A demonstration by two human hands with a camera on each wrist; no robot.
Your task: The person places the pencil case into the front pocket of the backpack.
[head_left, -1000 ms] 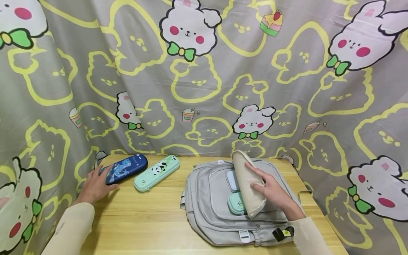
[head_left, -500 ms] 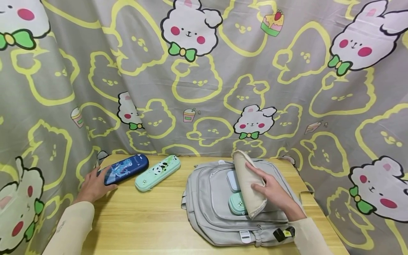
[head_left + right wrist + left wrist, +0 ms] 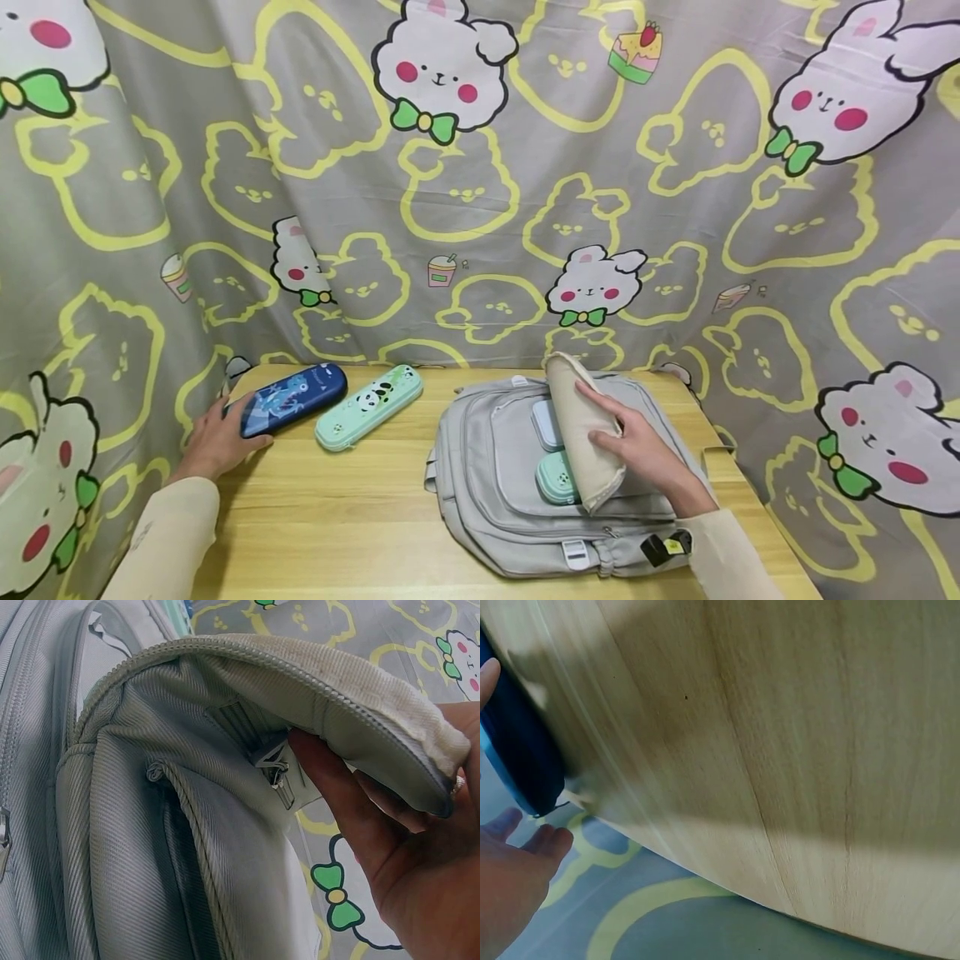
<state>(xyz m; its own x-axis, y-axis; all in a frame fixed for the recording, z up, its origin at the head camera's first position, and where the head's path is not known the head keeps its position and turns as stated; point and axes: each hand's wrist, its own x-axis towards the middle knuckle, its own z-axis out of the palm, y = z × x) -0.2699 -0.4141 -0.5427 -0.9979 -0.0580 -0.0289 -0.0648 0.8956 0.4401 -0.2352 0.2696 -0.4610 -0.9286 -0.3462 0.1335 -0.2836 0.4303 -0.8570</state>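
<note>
In the head view my left hand (image 3: 215, 437) is at the left end of a dark blue pencil case (image 3: 295, 398), its thumb and fingers spread about that end. The left wrist view shows the thumb by the side of the case (image 3: 521, 742), with the other fingers just apart from its end. My right hand (image 3: 648, 457) grips the raised zip-edged front flap (image 3: 588, 437) of a grey backpack (image 3: 480, 500) lying on the table. Two cases, one light blue (image 3: 547, 425) and one mint green (image 3: 556, 479), lie on the backpack, partly hidden by the flap.
A mint green panda pencil case (image 3: 370, 408) lies between the blue case and the backpack. Cartoon-print curtains (image 3: 465, 208) close in the back and sides of the wooden table (image 3: 322, 525). A black and yellow item (image 3: 666, 548) is at the backpack's lower right.
My left hand has slid slightly left along the dark blue pencil case, uncovering more of its end. The case stays where it was. The right hand and the flap have held still.
</note>
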